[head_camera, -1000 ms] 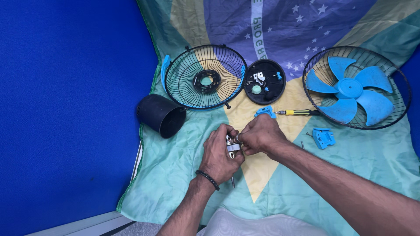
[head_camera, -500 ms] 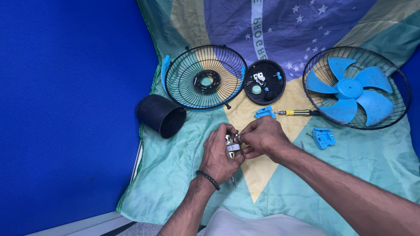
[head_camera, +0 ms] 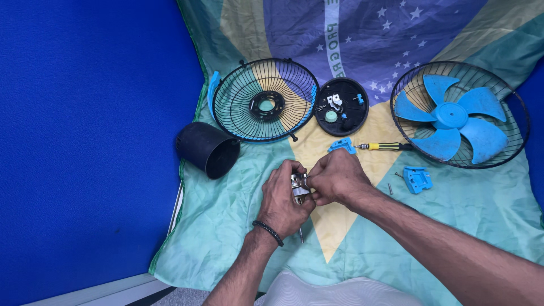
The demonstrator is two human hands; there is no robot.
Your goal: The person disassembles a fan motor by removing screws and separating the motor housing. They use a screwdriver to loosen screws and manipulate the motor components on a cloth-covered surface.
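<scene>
A small metal part (head_camera: 298, 188) is held between both hands, low over the cloth (head_camera: 226, 226), just below the middle of the view. The left hand (head_camera: 285, 203) is wrapped around it from the left, fingers curled and pressed on its side; a dark bracelet (head_camera: 267, 232) is worn on that wrist. The right hand (head_camera: 335, 178) is closed against it from the right, thumb and fingertips pinched on its upper end. The two hands are touching. Most of the part is hidden by the fingers, so its shape cannot be told.

A screwdriver (head_camera: 384, 146) with a yellow and black handle is seen just beyond the right hand, with a blue clip (head_camera: 342, 145) at its tip. A black cup (head_camera: 207, 149) lies on its side to the left. Farther back, a wire grille (head_camera: 265, 100), a round black cover (head_camera: 341, 106) and a second grille (head_camera: 513, 107) with the blue blade (head_camera: 450, 116) are laid in a row. A blue bracket (head_camera: 417, 179) and a screw (head_camera: 390, 188) lie to the right.
</scene>
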